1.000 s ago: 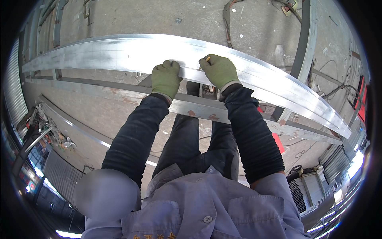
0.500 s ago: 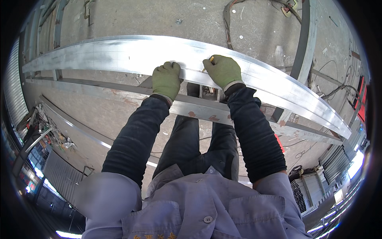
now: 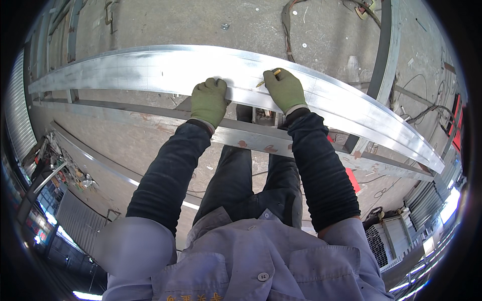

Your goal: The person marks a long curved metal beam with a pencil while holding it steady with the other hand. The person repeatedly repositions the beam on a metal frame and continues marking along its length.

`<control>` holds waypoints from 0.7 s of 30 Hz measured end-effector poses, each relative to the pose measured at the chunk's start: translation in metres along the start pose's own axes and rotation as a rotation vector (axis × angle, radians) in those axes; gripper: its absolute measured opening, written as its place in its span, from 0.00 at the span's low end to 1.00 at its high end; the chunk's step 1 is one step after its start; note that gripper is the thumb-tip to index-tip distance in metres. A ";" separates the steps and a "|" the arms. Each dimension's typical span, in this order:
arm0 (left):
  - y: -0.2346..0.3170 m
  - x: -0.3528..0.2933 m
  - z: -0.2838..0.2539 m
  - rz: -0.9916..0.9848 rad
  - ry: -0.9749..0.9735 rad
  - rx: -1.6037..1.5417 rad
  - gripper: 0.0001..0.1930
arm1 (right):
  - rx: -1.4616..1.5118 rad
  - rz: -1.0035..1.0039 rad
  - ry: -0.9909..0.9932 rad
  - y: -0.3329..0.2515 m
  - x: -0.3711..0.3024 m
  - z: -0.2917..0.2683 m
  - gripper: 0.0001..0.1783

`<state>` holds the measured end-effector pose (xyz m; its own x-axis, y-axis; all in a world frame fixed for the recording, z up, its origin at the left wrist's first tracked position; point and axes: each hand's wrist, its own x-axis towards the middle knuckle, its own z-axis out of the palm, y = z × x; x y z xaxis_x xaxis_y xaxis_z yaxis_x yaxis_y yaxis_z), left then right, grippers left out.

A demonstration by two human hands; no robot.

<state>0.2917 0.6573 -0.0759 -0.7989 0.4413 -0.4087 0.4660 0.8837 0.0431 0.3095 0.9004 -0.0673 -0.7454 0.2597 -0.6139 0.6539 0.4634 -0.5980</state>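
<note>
A long shiny metal channel lies crosswise in front of me. My left hand, in a green work glove, is closed over its near edge, with curled fingertips resting on the top face. To the right, my right hand wears the same kind of glove and pinches a thin yellow pencil. The pencil is tilted, its tip pointing left and down toward the channel's surface. Whether the tip touches the metal I cannot tell. Faint lines run across the channel's face.
A grey steel frame rail with rusty spots runs under and nearer than the channel. An upright-looking steel beam crosses at the right. Cables and a clamp lie on the floor beyond. Scrap is heaped at left.
My right hand has shifted slightly right and turned, so more of the pencil shows. My left hand keeps its place on the channel's edge.
</note>
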 end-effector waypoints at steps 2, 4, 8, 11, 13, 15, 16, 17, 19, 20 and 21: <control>0.001 0.001 -0.001 -0.002 -0.013 0.005 0.29 | 0.024 0.014 -0.016 0.004 -0.001 0.000 0.26; 0.001 0.001 -0.002 -0.003 -0.014 -0.007 0.29 | 0.049 0.003 -0.018 0.006 -0.001 0.002 0.26; 0.001 0.001 -0.002 -0.015 -0.022 0.003 0.29 | 0.002 -0.070 -0.014 0.004 -0.006 0.006 0.24; 0.002 0.001 -0.004 -0.021 -0.042 0.006 0.29 | -0.031 -0.111 -0.009 0.001 -0.015 0.007 0.23; 0.001 0.001 -0.002 -0.033 -0.019 -0.026 0.25 | -0.021 -0.107 -0.012 -0.002 -0.018 0.007 0.22; 0.001 0.001 -0.002 -0.033 0.004 -0.047 0.23 | -0.015 -0.113 -0.013 -0.004 -0.022 0.007 0.22; 0.000 0.001 -0.002 -0.027 0.015 -0.052 0.22 | -0.014 -0.119 -0.011 -0.005 -0.023 0.008 0.22; 0.000 0.000 -0.002 -0.021 0.026 -0.057 0.22 | -0.013 -0.126 -0.011 -0.006 -0.025 0.008 0.22; 0.001 0.000 -0.005 -0.025 0.014 -0.057 0.22 | -0.015 -0.152 -0.001 -0.005 -0.027 0.009 0.21; 0.001 0.000 -0.006 -0.028 0.008 -0.057 0.22 | -0.015 -0.165 0.004 -0.005 -0.028 0.010 0.21; 0.002 0.001 -0.007 -0.030 0.004 -0.053 0.22 | -0.039 -0.201 0.014 -0.002 -0.028 0.011 0.21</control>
<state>0.2895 0.6610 -0.0701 -0.8138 0.4149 -0.4070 0.4212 0.9035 0.0788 0.3303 0.8832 -0.0546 -0.8624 0.1699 -0.4768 0.4864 0.5392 -0.6876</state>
